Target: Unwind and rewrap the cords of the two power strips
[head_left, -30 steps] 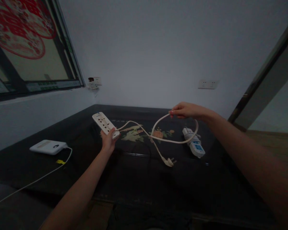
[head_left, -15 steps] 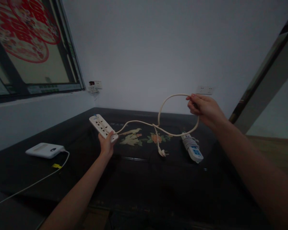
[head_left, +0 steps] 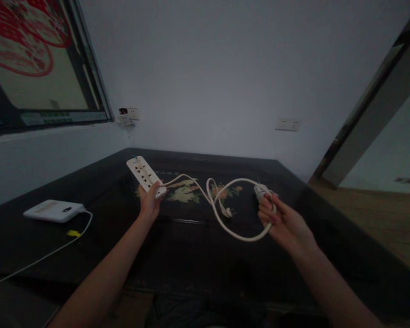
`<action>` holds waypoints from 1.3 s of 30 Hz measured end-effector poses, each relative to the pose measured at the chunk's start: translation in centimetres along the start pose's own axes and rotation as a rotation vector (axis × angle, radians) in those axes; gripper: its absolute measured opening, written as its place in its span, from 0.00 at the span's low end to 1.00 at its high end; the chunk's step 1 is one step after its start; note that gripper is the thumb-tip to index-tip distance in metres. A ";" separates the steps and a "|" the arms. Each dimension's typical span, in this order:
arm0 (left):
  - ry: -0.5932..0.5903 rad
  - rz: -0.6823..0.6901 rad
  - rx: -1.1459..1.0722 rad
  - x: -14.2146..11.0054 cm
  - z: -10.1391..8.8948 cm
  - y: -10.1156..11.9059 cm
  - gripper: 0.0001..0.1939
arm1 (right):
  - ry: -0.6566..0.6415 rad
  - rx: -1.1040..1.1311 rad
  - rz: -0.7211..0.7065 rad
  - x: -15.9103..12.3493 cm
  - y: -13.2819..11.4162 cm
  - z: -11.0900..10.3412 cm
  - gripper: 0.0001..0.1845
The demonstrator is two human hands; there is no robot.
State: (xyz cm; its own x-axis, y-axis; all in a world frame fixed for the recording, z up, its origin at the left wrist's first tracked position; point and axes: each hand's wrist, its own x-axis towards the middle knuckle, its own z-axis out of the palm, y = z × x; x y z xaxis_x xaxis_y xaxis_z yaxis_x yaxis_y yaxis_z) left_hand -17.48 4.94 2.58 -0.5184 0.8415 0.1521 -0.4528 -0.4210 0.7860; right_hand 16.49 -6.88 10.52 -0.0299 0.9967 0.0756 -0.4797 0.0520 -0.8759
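Note:
My left hand (head_left: 150, 199) grips the near end of a white power strip (head_left: 142, 171), tilted above the dark table. From that end runs a cream power cord (head_left: 239, 237), which loops across to the right. My right hand (head_left: 283, 219) has its fingers closed round the loop. The cord's plug (head_left: 228, 212) hangs between my hands, over the painted flowers. Behind my right fingers lies a second power strip (head_left: 259, 190) with grey cord wound round it, mostly hidden by the hand.
A white power bank (head_left: 54, 210) with a white cable (head_left: 51, 253) and a yellow tag (head_left: 73, 233) lies at the left of the black table (head_left: 198, 269). Wall sockets (head_left: 287, 124) sit at the back right, more (head_left: 128, 116) in the left corner by the window.
My right hand has come down and nearer with the cord loop, now covering much of the second power strip. My left hand holds the white strip nearly in place. The view has shifted slightly.

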 end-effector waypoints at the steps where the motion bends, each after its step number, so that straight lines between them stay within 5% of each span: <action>1: -0.004 0.009 -0.001 0.0 0.0 0.0 0.24 | 0.022 0.029 0.039 -1.1 1.6 -0.4 0.05; 5: -0.026 0.034 0.014 -0.2 0.2 -0.1 0.25 | 0.168 0.037 0.222 -4.2 6.8 -2.3 0.07; 8: -0.039 0.045 0.029 -0.2 0.2 -0.1 0.25 | 0.184 -0.113 0.276 -4.6 8.4 -3.9 0.11; 10: -0.037 0.049 0.031 -0.3 0.4 0.0 0.24 | 0.124 -0.431 0.213 -4.0 8.4 -4.9 0.13; 14: -0.025 0.042 0.029 -0.5 0.6 0.4 0.23 | 0.043 -1.423 0.045 -2.3 7.4 -6.3 0.12; 17: -0.023 0.027 0.028 -0.5 0.6 0.5 0.23 | -0.042 -1.763 0.080 -1.1 6.8 -5.8 0.08; 22: -0.059 0.011 0.049 -0.5 0.6 0.3 0.23 | -0.131 -1.531 -0.151 2.9 6.4 -2.5 0.20; 28: -0.084 0.021 0.051 -0.6 0.5 0.2 0.23 | -0.465 -1.284 -0.086 7.9 5.7 0.6 0.17; 31: -0.092 0.014 0.053 -0.6 0.6 0.2 0.23 | -0.448 -1.134 -0.085 8.3 5.2 0.7 0.25; 39: -0.105 -0.002 0.057 -0.7 0.7 0.1 0.22 | -0.482 -1.500 0.093 9.5 7.8 -0.4 0.23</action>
State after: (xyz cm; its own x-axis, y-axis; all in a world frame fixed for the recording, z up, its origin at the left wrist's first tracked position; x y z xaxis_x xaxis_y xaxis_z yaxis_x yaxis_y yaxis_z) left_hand -16.67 4.49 2.95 -0.4372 0.8746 0.2097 -0.4103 -0.4015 0.8188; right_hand 12.80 3.03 4.27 -0.4135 0.9024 -0.1210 0.8009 0.2973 -0.5198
